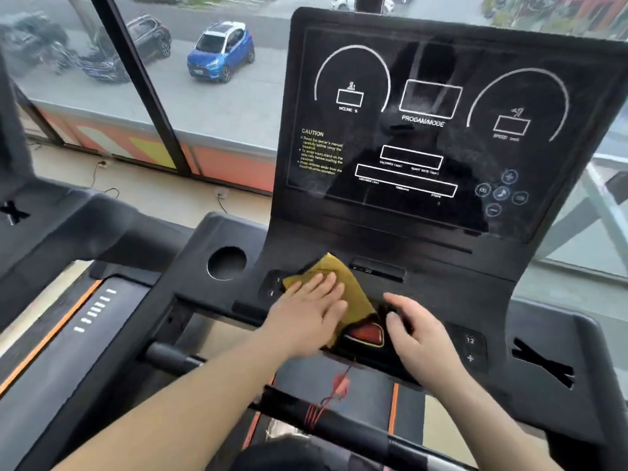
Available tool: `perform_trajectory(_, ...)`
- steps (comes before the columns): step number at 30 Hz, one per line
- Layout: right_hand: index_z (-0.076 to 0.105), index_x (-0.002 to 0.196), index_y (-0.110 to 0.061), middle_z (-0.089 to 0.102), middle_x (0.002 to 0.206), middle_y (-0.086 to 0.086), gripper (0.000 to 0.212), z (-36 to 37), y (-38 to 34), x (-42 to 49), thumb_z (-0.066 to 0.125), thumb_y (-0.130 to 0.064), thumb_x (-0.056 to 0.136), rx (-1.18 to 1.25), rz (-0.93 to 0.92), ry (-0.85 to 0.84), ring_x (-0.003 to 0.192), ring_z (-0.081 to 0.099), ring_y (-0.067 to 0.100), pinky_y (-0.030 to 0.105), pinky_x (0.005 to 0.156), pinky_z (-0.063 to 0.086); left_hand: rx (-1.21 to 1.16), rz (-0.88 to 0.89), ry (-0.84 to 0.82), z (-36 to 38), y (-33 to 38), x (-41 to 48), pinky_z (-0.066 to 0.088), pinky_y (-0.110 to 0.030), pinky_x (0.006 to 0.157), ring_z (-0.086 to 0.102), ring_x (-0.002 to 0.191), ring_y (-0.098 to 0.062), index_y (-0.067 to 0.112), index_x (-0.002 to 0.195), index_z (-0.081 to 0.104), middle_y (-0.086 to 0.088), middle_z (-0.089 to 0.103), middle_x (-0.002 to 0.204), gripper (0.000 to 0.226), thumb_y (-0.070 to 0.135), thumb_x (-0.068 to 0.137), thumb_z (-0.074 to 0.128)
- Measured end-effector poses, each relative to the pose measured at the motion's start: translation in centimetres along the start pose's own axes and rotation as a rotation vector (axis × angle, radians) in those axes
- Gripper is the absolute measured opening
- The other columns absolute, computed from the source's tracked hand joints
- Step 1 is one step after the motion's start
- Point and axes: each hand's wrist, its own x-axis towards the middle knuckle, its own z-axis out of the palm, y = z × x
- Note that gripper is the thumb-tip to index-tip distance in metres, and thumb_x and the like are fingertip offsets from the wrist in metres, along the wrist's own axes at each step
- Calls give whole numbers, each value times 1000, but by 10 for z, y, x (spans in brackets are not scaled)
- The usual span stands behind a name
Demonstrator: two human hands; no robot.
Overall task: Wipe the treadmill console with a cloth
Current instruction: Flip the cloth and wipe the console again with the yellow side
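My left hand (307, 311) flat on the yellow cloth (339, 277) near the console (441, 294) front edge, my right hand (421, 338) loosely curled, holding nothing, resting just beside the red button (365, 333)

We have one wide-angle view, worn on the head, looking forward and down at the treadmill console (424, 232) from close range. The left hand (306, 311) and right hand (418, 331) reach in from the near edge. A window (238, 107) fills the far left.
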Motion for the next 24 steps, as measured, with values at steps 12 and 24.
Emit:
perform_trajectory(12, 63, 137, -22, 58, 143, -11, 38, 2, 24, -9, 59, -20, 99, -129, -174, -76, 142, 44, 7, 25, 118, 32, -36, -260, 90, 0, -20, -23, 3, -39, 129, -1, 159, -13, 30, 164, 12, 9, 3, 172, 58, 47, 109, 6)
perform_trajectory(24, 71, 123, -19, 64, 132, -12, 32, -63, 99, -42, 60, -7, 96, 30, 22, 263, 136, 50, 4, 33, 116, 40, 41, 38, -42, 21, 121, 31, 1, -42, 129, -4, 159, -17, 29, 164, 12, 9, -1, 172, 59, 49, 108, 13)
